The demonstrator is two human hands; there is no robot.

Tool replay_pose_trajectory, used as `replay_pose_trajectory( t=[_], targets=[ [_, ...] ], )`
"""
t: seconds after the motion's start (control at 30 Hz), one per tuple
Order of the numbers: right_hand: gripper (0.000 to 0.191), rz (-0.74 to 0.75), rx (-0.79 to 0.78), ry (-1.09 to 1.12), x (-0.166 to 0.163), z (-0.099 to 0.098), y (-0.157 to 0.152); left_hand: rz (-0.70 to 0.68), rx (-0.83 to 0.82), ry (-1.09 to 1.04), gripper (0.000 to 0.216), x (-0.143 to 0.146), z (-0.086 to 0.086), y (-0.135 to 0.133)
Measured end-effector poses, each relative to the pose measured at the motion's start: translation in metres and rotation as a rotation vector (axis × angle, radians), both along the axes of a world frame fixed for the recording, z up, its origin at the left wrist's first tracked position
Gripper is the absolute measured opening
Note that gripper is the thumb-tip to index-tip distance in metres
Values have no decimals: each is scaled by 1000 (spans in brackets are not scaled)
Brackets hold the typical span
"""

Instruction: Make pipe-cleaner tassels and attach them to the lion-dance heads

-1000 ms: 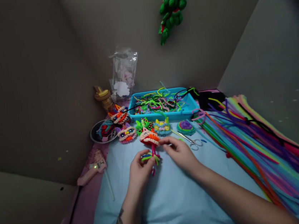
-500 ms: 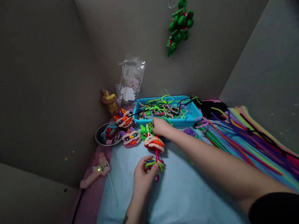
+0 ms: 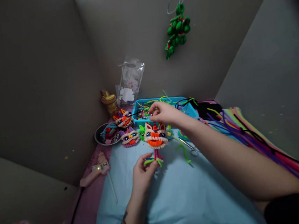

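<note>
An orange, red and cream lion-head ornament [image 3: 155,138] made of pipe cleaners hangs upright, its face with blue eyes toward me. My right hand [image 3: 163,114] is above it, fingertips pinched at its top, where a short red piece leads up; exactly what they grip is too small to see. Below the head dangles a tassel [image 3: 157,158] of pink, green and blue pipe cleaners. My left hand [image 3: 144,170] pinches this tassel between thumb and fingers. Behind are a purple lion head [image 3: 130,137] and a partly hidden green one [image 3: 142,133].
A blue tray [image 3: 192,112] of pipe-cleaner scraps stands at the back. Scissors [image 3: 188,145] and a green offcut [image 3: 186,154] lie right of the ornament. A glue gun [image 3: 98,171] with its light on rests at left, near a round bowl [image 3: 99,141]. Long pipe cleaners [image 3: 248,129] spread rightward.
My right hand has risen, and the ornament has turned upright, its face now showing. The scissors and green offcut have come into sight. My left hand stays on the tassel.
</note>
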State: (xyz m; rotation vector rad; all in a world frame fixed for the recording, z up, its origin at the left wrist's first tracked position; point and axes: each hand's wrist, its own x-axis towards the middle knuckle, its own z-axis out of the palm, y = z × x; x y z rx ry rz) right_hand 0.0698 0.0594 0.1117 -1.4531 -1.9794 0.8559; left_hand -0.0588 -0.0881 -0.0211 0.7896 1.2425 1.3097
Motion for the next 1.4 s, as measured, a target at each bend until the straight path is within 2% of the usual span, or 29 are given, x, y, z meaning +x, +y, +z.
replay_pose_trajectory(
  t=[0.13, 0.33, 0.5, 0.63, 0.87, 1.03, 1.13, 1.27, 1.4],
  targets=[
    [25, 169, 62, 145, 2, 53, -12, 25, 106, -5, 49, 0, 18, 8],
    [22, 358, 259, 146, 1, 114, -21, 91, 243, 43, 48, -2, 56, 26],
    [23, 424, 324, 105, -1, 150, -31, 22, 305, 29, 53, -3, 83, 36],
    [24, 419, 388, 35, -3, 168, -40, 2, 341, -25, 56, -4, 94, 41],
    [20, 441, 489, -67, -9, 175, -50, 77, 287, -184, 52, -12, 96, 48],
    [23, 421, 481, -96, -12, 171, -52, 41, 282, -196, 46, -15, 92, 46],
    [23, 412, 470, -25, -8, 165, -49, 50, 258, -182, 50, -17, 84, 46],
    [25, 414, 443, 157, 3, 154, -47, 182, 200, -198, 56, -26, 65, 50],
    [27, 409, 257, 287, 14, 136, -50, 246, 169, -235, 55, -38, 47, 54]
  ],
)
